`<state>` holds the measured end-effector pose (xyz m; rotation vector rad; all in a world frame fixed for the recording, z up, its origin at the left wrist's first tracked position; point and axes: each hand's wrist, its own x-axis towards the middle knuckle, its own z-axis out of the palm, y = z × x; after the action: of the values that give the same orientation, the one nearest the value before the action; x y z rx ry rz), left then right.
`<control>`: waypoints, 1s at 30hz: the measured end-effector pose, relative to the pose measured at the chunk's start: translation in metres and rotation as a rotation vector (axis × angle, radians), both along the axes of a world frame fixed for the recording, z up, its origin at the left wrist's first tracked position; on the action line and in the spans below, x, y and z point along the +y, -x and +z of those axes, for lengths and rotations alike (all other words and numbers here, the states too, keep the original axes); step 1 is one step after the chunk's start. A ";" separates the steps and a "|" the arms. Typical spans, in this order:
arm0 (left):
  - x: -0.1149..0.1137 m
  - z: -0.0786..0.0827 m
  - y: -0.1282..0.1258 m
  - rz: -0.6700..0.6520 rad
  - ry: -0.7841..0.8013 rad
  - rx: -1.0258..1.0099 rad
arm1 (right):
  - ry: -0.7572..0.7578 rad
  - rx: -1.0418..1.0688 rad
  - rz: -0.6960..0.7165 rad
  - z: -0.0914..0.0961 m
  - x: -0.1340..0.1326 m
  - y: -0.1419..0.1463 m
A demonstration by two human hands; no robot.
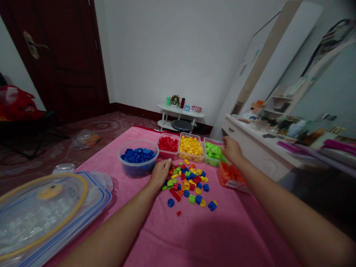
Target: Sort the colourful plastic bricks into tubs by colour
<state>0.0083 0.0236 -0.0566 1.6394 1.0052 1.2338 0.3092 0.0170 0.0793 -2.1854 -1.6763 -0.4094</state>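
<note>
A mixed pile of toy building bricks in red, yellow, blue, green and orange lies on the pink cloth. My left hand is at the pile's left edge, beside the blue-brick bowl, fingers curled; anything in them is hidden. My right hand reaches to the right rim of the box of green bricks. Its fingers are bent together, and I cannot make out what they hold. Boxes of yellow bricks and red bricks stand left of the green ones. Under my right forearm sits a box of orange bricks.
A round bowl of blue bricks stands left of the boxes. Stacked clear lids or bags cover the table's left side. A white dresser stands on the right, and a low white shelf is against the wall.
</note>
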 end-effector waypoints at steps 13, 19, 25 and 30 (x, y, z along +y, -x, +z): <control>0.000 0.000 -0.001 -0.018 0.021 -0.014 | 0.452 -0.010 0.308 -0.045 -0.034 0.080; -0.001 0.001 0.000 -0.005 -0.003 0.009 | 0.489 -0.018 0.235 -0.056 -0.043 0.080; -0.001 0.004 0.000 0.010 0.010 0.062 | 0.391 -0.030 0.131 -0.043 -0.036 0.082; -0.001 0.002 0.000 -0.003 0.001 0.044 | 0.348 0.028 0.182 -0.063 -0.033 0.099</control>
<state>0.0081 0.0230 -0.0549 1.6736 1.0295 1.1996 0.2098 -0.0155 0.0167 -2.2274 -2.0356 -0.0380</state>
